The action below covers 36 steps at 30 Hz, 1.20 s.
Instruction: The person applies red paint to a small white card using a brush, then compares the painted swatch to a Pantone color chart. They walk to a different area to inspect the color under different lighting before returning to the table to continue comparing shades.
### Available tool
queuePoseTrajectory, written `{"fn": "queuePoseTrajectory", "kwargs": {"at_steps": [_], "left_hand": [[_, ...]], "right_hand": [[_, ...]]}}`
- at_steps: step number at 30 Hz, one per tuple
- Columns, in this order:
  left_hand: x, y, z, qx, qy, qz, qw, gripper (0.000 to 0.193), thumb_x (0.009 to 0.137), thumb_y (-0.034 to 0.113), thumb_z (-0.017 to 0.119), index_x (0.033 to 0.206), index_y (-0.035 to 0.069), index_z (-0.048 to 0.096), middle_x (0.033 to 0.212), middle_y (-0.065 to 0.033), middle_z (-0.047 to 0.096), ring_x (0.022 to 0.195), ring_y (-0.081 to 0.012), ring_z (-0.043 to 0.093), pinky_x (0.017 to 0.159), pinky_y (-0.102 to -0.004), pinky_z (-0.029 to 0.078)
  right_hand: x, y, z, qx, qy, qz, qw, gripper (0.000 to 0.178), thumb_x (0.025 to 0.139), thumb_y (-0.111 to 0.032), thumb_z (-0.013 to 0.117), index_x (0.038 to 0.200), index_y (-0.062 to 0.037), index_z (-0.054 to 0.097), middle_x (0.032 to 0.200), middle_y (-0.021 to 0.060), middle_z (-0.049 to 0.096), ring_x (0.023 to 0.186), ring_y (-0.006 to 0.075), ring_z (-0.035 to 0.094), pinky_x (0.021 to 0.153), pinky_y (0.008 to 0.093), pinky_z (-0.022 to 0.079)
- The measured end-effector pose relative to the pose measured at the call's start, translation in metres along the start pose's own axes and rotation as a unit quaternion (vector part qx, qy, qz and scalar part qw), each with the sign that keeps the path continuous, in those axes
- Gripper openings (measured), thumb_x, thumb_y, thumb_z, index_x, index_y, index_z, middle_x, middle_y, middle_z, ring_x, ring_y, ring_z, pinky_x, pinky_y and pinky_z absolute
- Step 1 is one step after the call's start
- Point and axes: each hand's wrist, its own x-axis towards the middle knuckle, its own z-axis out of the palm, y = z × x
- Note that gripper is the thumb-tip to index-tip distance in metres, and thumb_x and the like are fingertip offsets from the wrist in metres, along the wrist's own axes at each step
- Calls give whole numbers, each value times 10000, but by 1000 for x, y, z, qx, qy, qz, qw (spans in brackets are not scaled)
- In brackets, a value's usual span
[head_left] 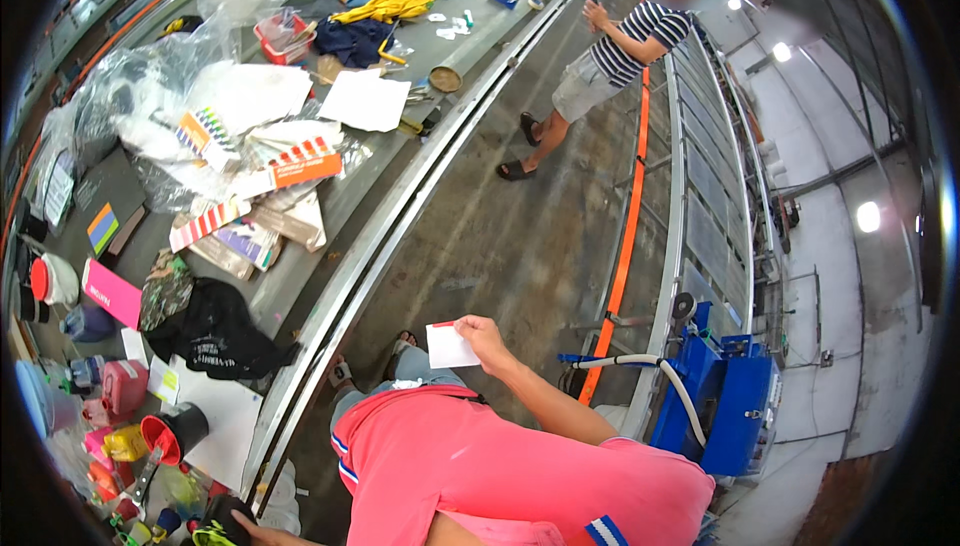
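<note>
Card [453,349], white with a red strip along one edge, was in your right hand [484,342], in front of your waist, above the floor [470,236] and past the edge of the table [280,296]. Your thumb and fingers were pinched together on its upper right part; nothing else showed in that hand. Your left hand [262,534], low at the left, was at a dark tub [222,512] beside the table's crowded end. Its fingers looked partly curled, but the picture's rim cut it off, so whether it gripped the tub or only touched it could not be told.

A dropped card seemed the likeliest trouble: pinched on one side, with nothing under it, it could have slipped to the floor if your fingers slackened. A careless pull on the tub, in turn, could have tipped it or knocked the black cup with the red inside [190,428] and the yellow bottle [125,443], packed close by. Any wet colour on your left fingers would have smeared the card if both hands met.

The card's broad face was turned up toward you, its red-striped edge pointing away from your body. It looked nearly square, so its long axis could not be picked out with confidence.
</note>
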Motion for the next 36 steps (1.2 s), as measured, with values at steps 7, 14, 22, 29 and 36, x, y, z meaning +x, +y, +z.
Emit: {"fn": "queuePoseTrajectory", "kwargs": {"at_steps": [7, 14, 22, 29, 36], "left_hand": [[-130, 98, 56, -121, -294, -61, 946, 552, 736, 109, 834, 1216, -42, 607, 1189, -129, 656, 1044, -251, 625, 955, -401, 497], [-216, 314, 259, -169, -508, 259, 804, 580, 642, 175, 885, 1158, 38, 659, 1101, -91, 695, 1008, -214, 650, 948, -339, 482], [-278, 575, 531, -410, -547, 193, 703, 763, 568, 118, 885, 1235, 10, 529, 1136, -105, 659, 1029, -221, 635, 928, -337, 491], [-381, 722, 685, -445, -602, 258, 611, 810, 518, 118, 911, 1231, 38, 534, 1154, -126, 636, 1098, -277, 611, 931, -368, 485], [-469, 672, 767, -370, -677, 247, 586, 832, 485, 113, 917, 1214, 24, 526, 1165, -156, 628, 1116, -316, 597, 955, -398, 472]], "right_hand": [[69, 3, -80, -9, 44, -49, 998, 188, 911, -160, 602, 886, 0, 698, 763, -1, 641, 709, 91, 540, 641, 299, 443], [103, -17, -142, 81, 151, -76, 982, 170, 911, -134, 609, 914, 14, 693, 763, -36, 592, 712, 72, 501, 633, 269, 413], [55, 75, -191, 224, 391, 54, 891, 156, 906, -106, 587, 896, 12, 689, 816, 58, 663, 714, 140, 598, 652, 314, 492], [-35, 120, -164, 261, 591, 231, 727, 137, 789, -108, 618, 854, -25, 706, 827, 69, 673, 747, 223, 639, 664, 404, 511], [-51, 35, -119, 260, 703, 200, 632, 125, 786, -76, 588, 827, -12, 686, 788, 63, 644, 700, 227, 629, 627, 377, 506]]}}
